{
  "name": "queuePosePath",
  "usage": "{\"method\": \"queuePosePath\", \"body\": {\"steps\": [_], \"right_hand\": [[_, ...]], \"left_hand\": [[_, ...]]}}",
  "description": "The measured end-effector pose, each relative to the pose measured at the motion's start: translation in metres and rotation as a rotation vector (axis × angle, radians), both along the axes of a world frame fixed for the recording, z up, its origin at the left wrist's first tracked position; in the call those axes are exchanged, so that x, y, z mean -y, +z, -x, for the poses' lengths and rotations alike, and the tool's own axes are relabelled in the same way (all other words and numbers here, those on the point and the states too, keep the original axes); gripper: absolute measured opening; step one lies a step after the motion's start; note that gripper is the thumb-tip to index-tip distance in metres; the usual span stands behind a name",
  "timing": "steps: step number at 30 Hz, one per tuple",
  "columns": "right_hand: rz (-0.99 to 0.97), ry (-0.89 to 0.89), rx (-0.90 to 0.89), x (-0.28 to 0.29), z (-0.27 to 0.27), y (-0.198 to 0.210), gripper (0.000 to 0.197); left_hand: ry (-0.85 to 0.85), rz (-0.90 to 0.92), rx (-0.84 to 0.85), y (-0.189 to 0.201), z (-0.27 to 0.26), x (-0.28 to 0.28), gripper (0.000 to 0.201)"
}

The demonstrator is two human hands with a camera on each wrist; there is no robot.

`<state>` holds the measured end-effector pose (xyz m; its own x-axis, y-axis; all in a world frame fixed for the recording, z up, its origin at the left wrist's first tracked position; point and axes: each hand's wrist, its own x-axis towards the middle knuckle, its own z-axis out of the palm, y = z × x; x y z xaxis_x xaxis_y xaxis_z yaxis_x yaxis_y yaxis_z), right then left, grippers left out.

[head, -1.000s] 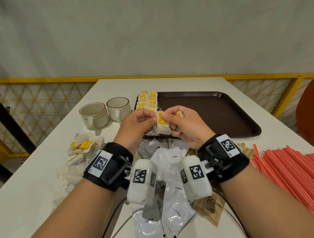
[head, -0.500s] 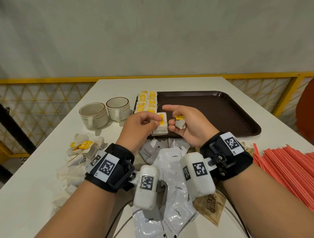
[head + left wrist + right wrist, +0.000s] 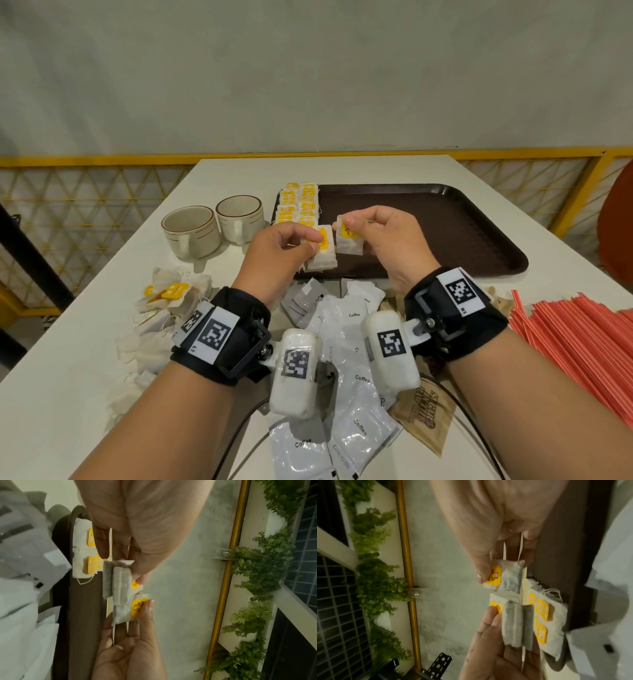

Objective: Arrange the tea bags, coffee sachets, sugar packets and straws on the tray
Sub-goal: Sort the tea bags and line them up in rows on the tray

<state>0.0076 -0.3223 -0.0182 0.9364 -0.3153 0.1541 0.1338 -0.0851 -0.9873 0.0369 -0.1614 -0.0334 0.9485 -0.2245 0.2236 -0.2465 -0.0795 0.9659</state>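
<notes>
- The white table (image 3: 85,394) carries everything; a brown tray (image 3: 445,233) sits at its far middle.
- Red straws (image 3: 575,342) lie fanned out along the right edge of the table, off the tray.
- White coffee sachets (image 3: 356,411) are heaped at the near edge, with a brown sugar packet (image 3: 424,414) just beside them.
- Loose tea bags (image 3: 161,318) are piled on the left; two cups (image 3: 212,229) stand beyond them, beside the tray.
- A neat block of tea bags (image 3: 297,205) fills the tray's far left corner.
- The left hand (image 3: 277,253) pinches a small stack of tea bags (image 3: 322,253) over the tray's near rim.
- The right hand (image 3: 394,243) pinches a single tea bag (image 3: 349,236) by its yellow tag, just beside that stack.
</notes>
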Motion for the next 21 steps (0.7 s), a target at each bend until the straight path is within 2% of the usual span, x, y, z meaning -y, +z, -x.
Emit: {"method": "queuePosePath", "body": {"steps": [2,4,6,8,9,11,15,21], "right_hand": [[0.083,0.029,-0.005,0.002,0.001,0.001,0.006],[0.08,0.103,-0.026,0.003,0.002,0.001,0.007],[0.092,0.052,0.04,0.004,0.0,-0.001,0.009],[0.211,-0.036,0.11,0.005,-0.002,-0.003,0.01],[0.228,-0.01,0.114,0.005,-0.002,-0.002,0.009],[0.182,0.067,0.095,0.002,-0.002,-0.003,0.007],[0.084,-0.004,0.041,0.004,-0.011,0.003,0.01],[-0.058,0.09,-0.013,0.008,-0.035,0.046,0.006]], "left_hand": [[0.002,0.003,0.0,0.0,0.0,0.0,0.022],[-0.001,0.006,0.004,0.0,0.0,0.0,0.023],[-0.004,0.01,0.003,0.001,0.0,0.0,0.023],[-0.004,0.01,0.008,0.001,0.001,-0.001,0.022],[-0.007,0.012,0.011,0.001,0.001,0.0,0.022],[-0.014,0.009,0.018,0.001,0.0,0.0,0.021],[-0.022,0.017,0.033,0.001,-0.002,-0.001,0.024],[-0.009,0.033,0.018,0.003,0.002,0.003,0.035]]}}
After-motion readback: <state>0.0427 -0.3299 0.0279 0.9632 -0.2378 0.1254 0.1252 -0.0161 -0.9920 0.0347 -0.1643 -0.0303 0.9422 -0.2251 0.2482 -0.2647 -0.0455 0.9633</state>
